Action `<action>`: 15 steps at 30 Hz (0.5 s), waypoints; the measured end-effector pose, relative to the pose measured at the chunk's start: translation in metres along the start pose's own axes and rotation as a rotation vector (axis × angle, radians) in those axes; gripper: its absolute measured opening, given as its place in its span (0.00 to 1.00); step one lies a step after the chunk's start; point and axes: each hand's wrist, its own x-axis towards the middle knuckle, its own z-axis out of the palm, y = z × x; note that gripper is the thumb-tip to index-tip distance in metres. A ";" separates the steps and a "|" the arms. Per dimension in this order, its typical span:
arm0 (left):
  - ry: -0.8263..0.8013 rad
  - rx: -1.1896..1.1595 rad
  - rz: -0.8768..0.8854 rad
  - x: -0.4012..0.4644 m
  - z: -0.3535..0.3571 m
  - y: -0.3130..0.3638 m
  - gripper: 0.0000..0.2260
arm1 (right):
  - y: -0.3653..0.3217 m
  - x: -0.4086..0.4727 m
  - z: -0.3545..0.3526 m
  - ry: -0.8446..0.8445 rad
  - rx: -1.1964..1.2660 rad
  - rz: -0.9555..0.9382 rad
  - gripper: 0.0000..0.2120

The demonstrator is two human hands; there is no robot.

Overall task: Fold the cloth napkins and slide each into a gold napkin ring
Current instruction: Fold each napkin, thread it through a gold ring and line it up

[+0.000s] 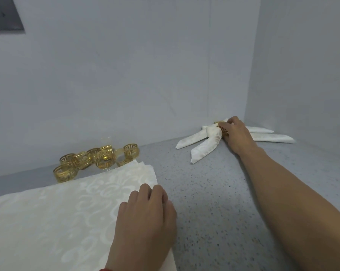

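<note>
- Folded napkins (202, 142) lie fanned at the far right of the speckled worktop (214, 192), bunched in a gold ring (222, 129).
- Right hand (236, 133) grips that ring.
- Left hand (145, 214), fingers curled, pinches the edge of the flat napkin stack (57, 212), near left.
- Loose gold rings (96, 160) sit just beyond the stack.

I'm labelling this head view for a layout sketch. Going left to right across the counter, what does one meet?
Pile of gold napkin rings → stack of flat cloth napkins with the left hand at its right edge → ringed napkin → right hand holding its ring.
</note>
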 end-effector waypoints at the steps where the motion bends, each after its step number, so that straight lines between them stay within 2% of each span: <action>1: -0.023 0.010 -0.009 -0.001 0.000 0.000 0.10 | 0.002 -0.003 0.001 0.008 0.008 -0.015 0.19; 5: -0.018 -0.018 -0.009 -0.001 0.001 -0.002 0.07 | 0.004 -0.015 0.001 0.066 -0.029 -0.067 0.26; 11: -0.054 -0.055 -0.025 0.001 0.001 -0.005 0.06 | -0.018 -0.059 -0.015 0.149 -0.169 0.039 0.17; 15: -0.135 -0.178 -0.084 0.005 -0.005 -0.003 0.06 | -0.073 -0.126 -0.042 0.083 -0.118 -0.011 0.20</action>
